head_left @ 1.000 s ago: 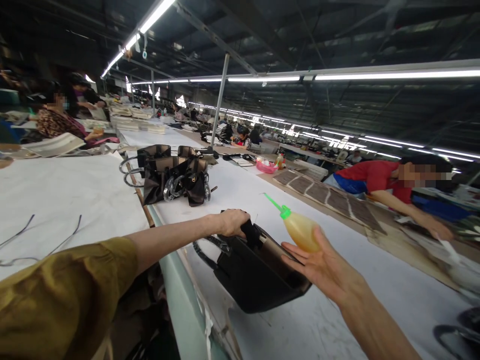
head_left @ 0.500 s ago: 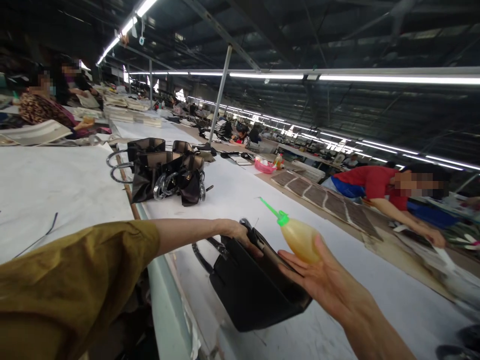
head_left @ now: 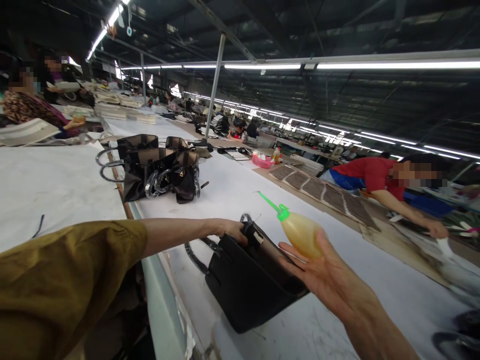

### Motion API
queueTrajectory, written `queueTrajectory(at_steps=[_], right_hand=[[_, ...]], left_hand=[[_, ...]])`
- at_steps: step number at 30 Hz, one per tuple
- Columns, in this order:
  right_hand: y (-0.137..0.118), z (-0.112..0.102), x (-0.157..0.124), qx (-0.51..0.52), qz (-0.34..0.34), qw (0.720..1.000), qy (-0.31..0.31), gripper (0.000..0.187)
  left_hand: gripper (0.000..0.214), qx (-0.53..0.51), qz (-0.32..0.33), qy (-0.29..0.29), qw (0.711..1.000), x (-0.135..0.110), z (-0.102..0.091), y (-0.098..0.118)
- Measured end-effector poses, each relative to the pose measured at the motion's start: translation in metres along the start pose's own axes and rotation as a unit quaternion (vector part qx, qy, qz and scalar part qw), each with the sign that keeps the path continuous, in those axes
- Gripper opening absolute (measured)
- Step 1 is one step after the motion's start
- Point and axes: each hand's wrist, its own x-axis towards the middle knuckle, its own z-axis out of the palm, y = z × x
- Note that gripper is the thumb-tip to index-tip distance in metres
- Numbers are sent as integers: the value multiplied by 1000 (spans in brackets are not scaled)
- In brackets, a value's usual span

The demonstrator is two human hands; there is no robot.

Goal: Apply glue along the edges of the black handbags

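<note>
A black handbag [head_left: 251, 285] lies tilted on the white-covered table, its brown-lined mouth facing up and right. My left hand [head_left: 233, 231] is closed on its far upper corner beside a wrapped handle; some fingertips are hidden there. A small pale patch [head_left: 258, 237] shows inside the mouth near that hand. In my right hand [head_left: 326, 275] rests a squeeze bottle [head_left: 302, 232] of yellowish liquid, held between thumb and palm. Its green nozzle [head_left: 269, 202] points up and left. The outstretched fingers of this hand reach to the bag's right rim.
Several black handbags [head_left: 159, 170] with plastic-wrapped handles stand farther up the table. A pink basket [head_left: 262, 160] and brown panels [head_left: 322, 192] lie beyond. At right a person in a red shirt [head_left: 371, 177] leans over the work. Dark looped items [head_left: 461, 332] sit at lower right.
My left hand's fingers have drawn back from inside the bag toward its corner, uncovering the pale patch. The right hand still holds the bottle near the rim. The view has shifted slightly.
</note>
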Motion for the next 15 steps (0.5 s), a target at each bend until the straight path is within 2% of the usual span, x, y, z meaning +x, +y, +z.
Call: queueTrajectory(at_steps=[3,7,12,15], right_hand=[[-3,-9,-7,19,-17,1000,9,41],[-5,-20,-24,83,-23,996,28,42],[5,-20,-59,152,-20,988,24,37],[19,-21,-76,200,-20,980,9,44]], left_hand=[[15,-3,-2,-20,1000,-12,-10,15],[17,-30,18,-19,999,-40,-16,49],[28,-65,104,26,992,-75,-10,85],[28,-47,93,35,994,-94,-4,97]])
